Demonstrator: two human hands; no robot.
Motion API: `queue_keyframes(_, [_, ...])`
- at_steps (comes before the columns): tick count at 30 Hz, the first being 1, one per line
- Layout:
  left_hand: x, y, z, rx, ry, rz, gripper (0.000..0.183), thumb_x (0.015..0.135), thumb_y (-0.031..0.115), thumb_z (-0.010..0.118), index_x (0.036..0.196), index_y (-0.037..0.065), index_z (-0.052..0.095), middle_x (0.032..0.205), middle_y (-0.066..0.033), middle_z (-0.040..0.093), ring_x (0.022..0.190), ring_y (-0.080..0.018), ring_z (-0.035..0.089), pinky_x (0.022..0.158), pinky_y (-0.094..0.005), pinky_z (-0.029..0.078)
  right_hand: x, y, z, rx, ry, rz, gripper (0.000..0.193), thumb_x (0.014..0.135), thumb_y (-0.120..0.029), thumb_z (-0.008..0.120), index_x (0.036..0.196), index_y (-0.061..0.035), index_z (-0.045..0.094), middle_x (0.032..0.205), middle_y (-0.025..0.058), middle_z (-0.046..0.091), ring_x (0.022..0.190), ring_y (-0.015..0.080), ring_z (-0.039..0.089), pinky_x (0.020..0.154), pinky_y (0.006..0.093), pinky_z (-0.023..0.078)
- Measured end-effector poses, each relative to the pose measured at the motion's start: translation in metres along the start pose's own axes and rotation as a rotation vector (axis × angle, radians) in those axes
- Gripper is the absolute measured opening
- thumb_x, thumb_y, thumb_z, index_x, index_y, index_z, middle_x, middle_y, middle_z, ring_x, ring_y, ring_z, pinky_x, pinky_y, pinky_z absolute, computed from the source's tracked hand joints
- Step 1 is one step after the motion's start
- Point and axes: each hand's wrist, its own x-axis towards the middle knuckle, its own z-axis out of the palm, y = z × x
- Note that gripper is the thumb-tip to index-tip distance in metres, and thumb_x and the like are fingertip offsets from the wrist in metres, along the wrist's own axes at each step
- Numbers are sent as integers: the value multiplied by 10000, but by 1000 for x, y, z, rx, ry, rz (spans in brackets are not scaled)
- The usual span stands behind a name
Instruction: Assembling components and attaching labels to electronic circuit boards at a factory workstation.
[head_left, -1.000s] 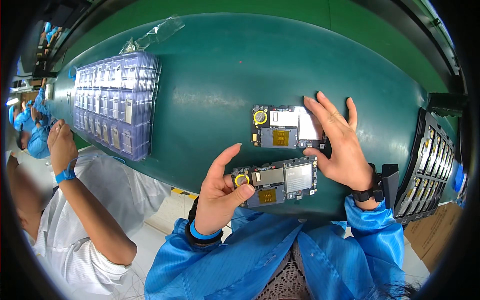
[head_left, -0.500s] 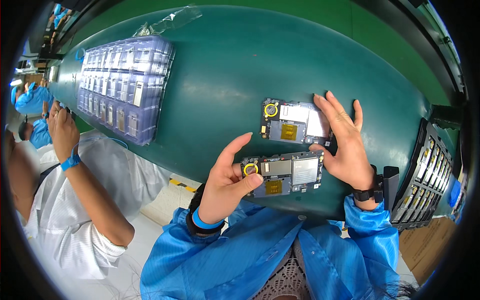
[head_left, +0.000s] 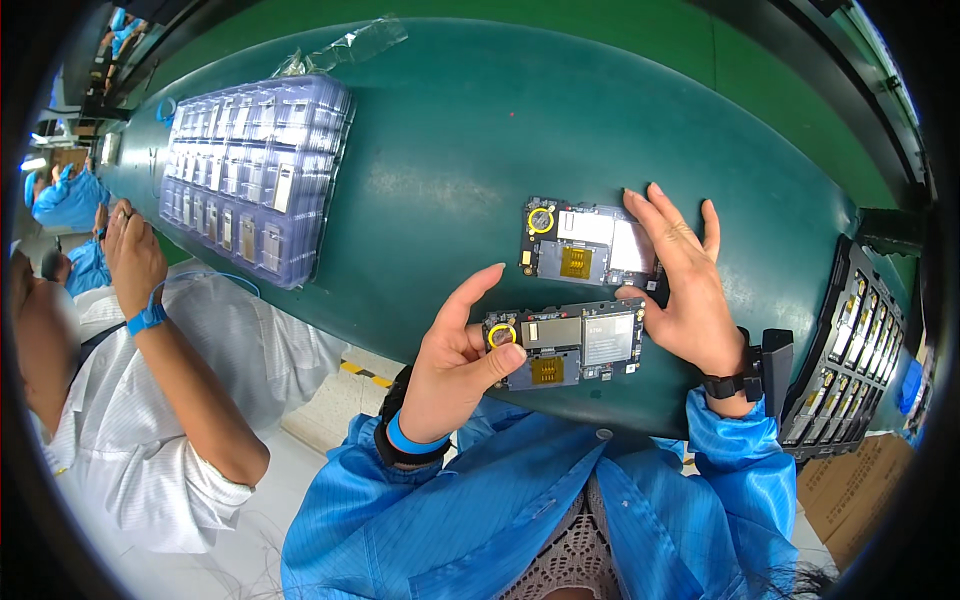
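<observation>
Two dark circuit boards with silvery metal shields, a yellow-ringed round part and a gold-brown patch are in front of me, one beyond the other. My left hand (head_left: 455,365) grips the left end of the near circuit board (head_left: 555,333), thumb on top and index finger stretched out past it. The far circuit board (head_left: 585,228) is at the green table top. My right hand (head_left: 690,290) spans its right end, with fingertips at the far edge and thumb at the near edge. That thumb also reaches the near board's upper right corner.
A stack of clear plastic trays (head_left: 300,225) with small metal pieces stands at the left on the green table (head_left: 440,150). Crumpled clear film (head_left: 365,42) lies behind it. A black rack of boards (head_left: 835,350) is at the right, above a cardboard box (head_left: 855,490). A co-worker's arm (head_left: 195,385) is at the left.
Both hands and both boards keep nearly the same places. The near board's tilt has shifted slightly, and the shine on its large metal shield differs.
</observation>
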Motion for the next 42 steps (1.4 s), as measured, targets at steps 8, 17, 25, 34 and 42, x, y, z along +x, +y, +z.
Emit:
queue_keyframes(8, [0, 1, 1, -7, 2, 3, 664, 841, -30, 540, 1380, 51, 162, 1018, -137, 608, 926, -131, 574, 819, -264, 455, 1, 0, -1, 24, -2, 3, 750, 630, -9, 685, 1310, -68, 375, 1304, 99, 446, 1289, 262, 312, 1042, 550, 29])
queue_keyframes(17, [-9, 6, 13, -11, -2, 5, 689, 828, -12, 574, 1381, 52, 168, 1050, -156, 600, 952, -157, 578, 847, -261, 439, -10, -4, -16, 21, 62, -23, 506, 673, -29, 663, 1157, -124, 546, 1281, 76, 466, 1268, 294, 336, 1044, 541, 94])
queue_keyframes(25, [-16, -5, 34, 51, -92, 37, 705, 846, -27, 535, 1397, 49, 103, 1022, -145, 602, 890, -119, 575, 766, -249, 468, -47, -40, -33, 163, 138, -143, 273, 615, -110, 724, 874, -108, 638, 896, 39, 499, 892, 254, 471, 824, 384, 348])
queue_keyframes(34, [-19, -12, 81, 188, -227, 4, 736, 833, -72, 517, 1407, 53, 75, 934, -96, 590, 804, -70, 543, 687, -205, 440, -86, -37, -35, 100, 198, -167, 265, 637, -107, 715, 896, -121, 658, 838, 26, 459, 848, 212, 461, 873, 414, 305])
queue_keyframes(42, [-16, -20, 105, 186, -259, 9, 724, 834, -76, 512, 1405, 45, 84, 925, -96, 582, 824, -74, 539, 711, -212, 440, -104, -25, -44, 130, 238, -103, 224, 647, -87, 703, 863, -115, 651, 848, 29, 461, 867, 215, 457, 887, 411, 297])
